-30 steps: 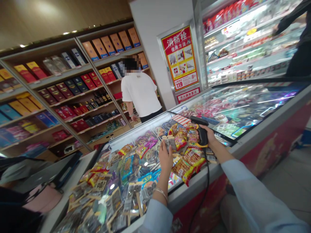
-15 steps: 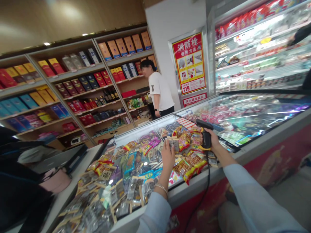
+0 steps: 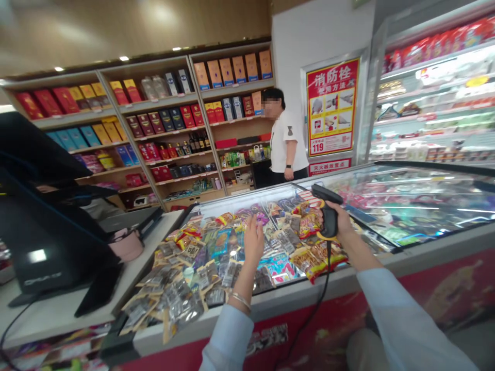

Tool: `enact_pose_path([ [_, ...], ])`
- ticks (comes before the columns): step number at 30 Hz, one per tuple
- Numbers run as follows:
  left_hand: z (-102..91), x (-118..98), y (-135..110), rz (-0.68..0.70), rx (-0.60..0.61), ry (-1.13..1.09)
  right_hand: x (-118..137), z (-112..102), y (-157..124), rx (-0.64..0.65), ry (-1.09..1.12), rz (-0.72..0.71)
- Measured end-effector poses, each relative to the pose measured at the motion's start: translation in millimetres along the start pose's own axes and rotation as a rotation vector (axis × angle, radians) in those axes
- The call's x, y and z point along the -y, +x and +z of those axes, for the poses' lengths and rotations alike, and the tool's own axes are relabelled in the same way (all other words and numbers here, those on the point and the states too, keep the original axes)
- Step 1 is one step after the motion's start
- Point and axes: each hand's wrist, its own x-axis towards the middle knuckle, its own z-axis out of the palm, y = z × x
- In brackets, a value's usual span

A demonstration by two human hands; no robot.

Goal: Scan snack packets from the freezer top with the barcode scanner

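Firmly, the right hand [image 3: 343,219] grips a barcode scanner [image 3: 330,216] above snack packets [image 3: 216,252]

A chest freezer [image 3: 425,246] — full of snack packets [image 3: 216,252]; beside it, a checkout counter [image 3: 65,304] bears a black till [image 3: 42,252].

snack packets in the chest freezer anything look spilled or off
Yes, the silver snack packets at the near left corner of the chest freezer are heaped past its front rim, with some hanging over the edge. They look spilled rather than stored, unlike the packets further in.
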Motion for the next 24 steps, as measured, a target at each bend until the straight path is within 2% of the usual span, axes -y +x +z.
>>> enact_pose_path([
  [6,-56.3,43.9,-5.5,-0.075,-0.076,0.076,-40.7,64.5,5.6,0.113,-0.01,0.086],
  [12,-101.1,76.8,-16.0,-0.144,-0.166,0.149,-97.1,112.5,12.1,0.191,0.017,0.182],
  [18,-134.5,116.8,-15.5,-0.126,-0.245,0.405,-151.4,150.0,15.8,0.238,0.065,0.336],
  [22,-147.1,140.3,-8.6,-0.213,-0.271,0.661,-185.0,163.8,17.0,0.245,0.066,0.386],
  [24,-148.7,149.9,-7.2,-0.257,-0.263,0.772,-200.4,166.1,17.2,0.289,0.071,0.397],
])
